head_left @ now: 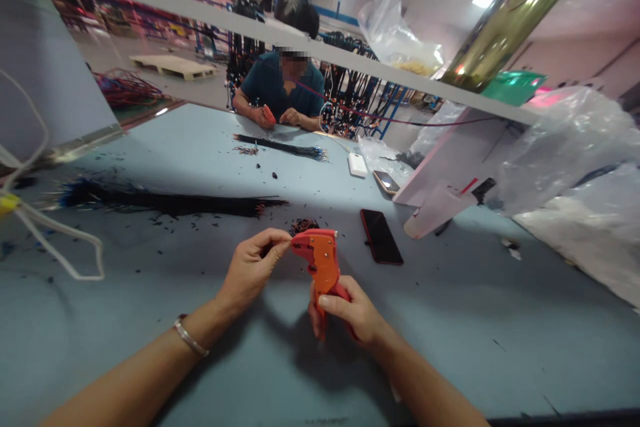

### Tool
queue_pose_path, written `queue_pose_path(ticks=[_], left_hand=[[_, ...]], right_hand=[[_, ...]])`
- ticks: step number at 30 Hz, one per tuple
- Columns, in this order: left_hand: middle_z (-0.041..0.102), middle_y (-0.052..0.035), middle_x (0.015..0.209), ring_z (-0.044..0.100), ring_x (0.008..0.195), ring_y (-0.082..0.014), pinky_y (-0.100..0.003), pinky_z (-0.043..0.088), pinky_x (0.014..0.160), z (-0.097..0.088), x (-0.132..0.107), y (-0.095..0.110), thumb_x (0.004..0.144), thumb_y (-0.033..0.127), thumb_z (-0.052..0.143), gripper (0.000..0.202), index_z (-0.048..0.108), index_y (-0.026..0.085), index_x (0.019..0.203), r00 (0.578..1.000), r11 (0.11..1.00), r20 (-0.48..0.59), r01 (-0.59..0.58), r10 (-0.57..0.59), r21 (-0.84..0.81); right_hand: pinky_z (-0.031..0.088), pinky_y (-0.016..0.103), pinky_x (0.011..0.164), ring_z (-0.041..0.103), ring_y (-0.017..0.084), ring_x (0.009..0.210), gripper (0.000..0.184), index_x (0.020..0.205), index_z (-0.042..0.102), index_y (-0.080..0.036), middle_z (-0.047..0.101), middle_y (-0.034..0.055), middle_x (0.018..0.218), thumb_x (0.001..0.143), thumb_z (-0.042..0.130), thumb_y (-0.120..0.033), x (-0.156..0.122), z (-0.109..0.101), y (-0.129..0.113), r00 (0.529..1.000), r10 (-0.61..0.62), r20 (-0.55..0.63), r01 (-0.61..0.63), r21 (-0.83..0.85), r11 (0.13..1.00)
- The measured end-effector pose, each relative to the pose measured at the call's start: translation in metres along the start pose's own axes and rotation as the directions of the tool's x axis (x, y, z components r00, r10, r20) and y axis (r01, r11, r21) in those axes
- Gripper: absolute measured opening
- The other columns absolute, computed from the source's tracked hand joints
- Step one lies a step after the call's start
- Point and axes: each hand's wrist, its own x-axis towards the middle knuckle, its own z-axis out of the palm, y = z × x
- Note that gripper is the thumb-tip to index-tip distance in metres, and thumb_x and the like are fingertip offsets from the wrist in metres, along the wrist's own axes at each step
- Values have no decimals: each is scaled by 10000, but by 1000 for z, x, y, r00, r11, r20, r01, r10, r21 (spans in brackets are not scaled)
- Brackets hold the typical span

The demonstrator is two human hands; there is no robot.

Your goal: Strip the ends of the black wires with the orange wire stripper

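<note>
Long bundle of thin black wires with blue ends (175, 203) lies loose; neighbours could be dragged if one strand is yanked. Left hand (253, 263) is pinched closed at the nose of the red-and-orange pistol-shaped hand tool (326, 261); whether a wire is held can't be told. Fingertips could be nipped, being that close. Jaws could be fouled by the heap of small dark offcuts (304, 226) if dipped. Tool's handles are gripped by right hand (357, 313); skewed bite possible if wrist is twisted. Black red-edged phone (382, 237) could be knocked.
</note>
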Motion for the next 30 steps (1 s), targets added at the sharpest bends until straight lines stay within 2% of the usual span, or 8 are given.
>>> queue_pose_path(ticks=[5,18,23,27,30], left_hand=[[644,1,714,560,700,-132,-217,454,674,0,0,2,809,288,619,137,673,177,751,1000,1000,-3,3,-3,4],[605,7,633,514,605,-129,-217,408,555,3,-1,3,808,307,562,182,660,167,748,999,987,-42,19,-13,157],[607,3,626,513,599,-130,-216,400,542,2,0,5,797,303,563,181,661,165,734,999,985,-38,32,-26,169],[612,0,637,516,607,-134,-218,406,551,3,-1,5,796,318,564,195,668,161,744,998,984,-39,50,-43,173],[611,1,643,517,617,-135,-218,412,562,3,-1,4,800,322,562,199,666,160,748,998,984,-40,54,-48,171]], right_hand=[[442,218,431,536,115,435,330,693,578,-125,586,13,541,806,636,-429,0,1,2,999,-3,-32,3,4,1000],[386,183,349,484,89,358,391,619,532,-146,544,-12,454,788,654,-476,3,5,17,987,59,-151,-59,6,998],[381,178,331,483,88,343,402,628,524,-149,538,-21,448,770,668,-496,2,5,18,982,76,-174,-75,15,997],[331,162,286,431,71,301,394,666,506,-160,504,-53,427,749,696,-495,2,6,19,969,92,-228,-80,62,995],[331,166,281,431,74,299,401,646,504,-158,492,-53,417,747,700,-493,3,6,20,972,80,-221,-69,59,996]])
